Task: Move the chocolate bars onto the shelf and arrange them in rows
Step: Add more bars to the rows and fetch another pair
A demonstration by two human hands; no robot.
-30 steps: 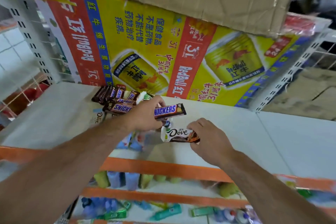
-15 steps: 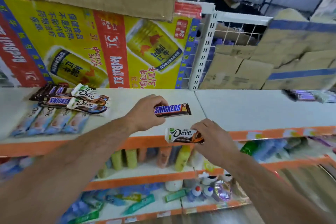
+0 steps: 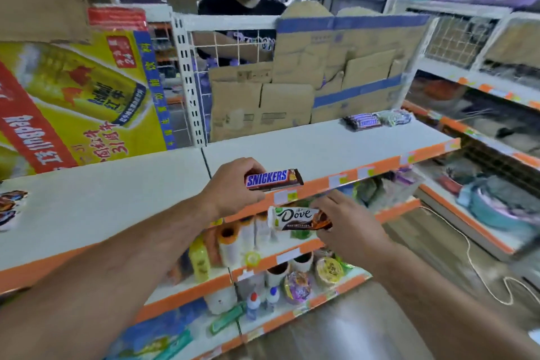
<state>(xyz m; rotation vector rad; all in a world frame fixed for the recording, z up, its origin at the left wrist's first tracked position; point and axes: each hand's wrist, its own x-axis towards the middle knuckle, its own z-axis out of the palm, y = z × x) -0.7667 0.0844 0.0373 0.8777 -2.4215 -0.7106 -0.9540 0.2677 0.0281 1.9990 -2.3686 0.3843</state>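
- Two hands up, one chocolate bar in each.
- Left hand (image 3: 233,184) with fingers curled over the left end of the Snickers bar (image 3: 273,179), holding it just above the front of the white shelf (image 3: 321,143).
- Right hand (image 3: 347,222) pinching the right end of the Dove bar (image 3: 298,218) with the fingertips. Lower down, out in front of the orange edge, not over the shelf yet.
- Both bars flat, names up, long way running left to right.
- Left hand nearer the shelf top, so likely first to put down. Right hand needing to go up and forward.
- Further out, a small row of dark bars (image 3: 363,121) at the back right of the same shelf. Well apart from both hands, up and to the right.
- Probably the place to go next. Long way of those bars also about left to right, so little turning needed.
- At the far left edge, a bit of another pile of bars (image 3: 11,207), also well apart.
- Behind the shelf, brown cardboard (image 3: 292,90) and a yellow drink poster (image 3: 73,102).
- Since half a second ago: view swung more to the right, left pile nearly out of sight, right row closer to the middle. Same hold on both bars, same gap between the hands.
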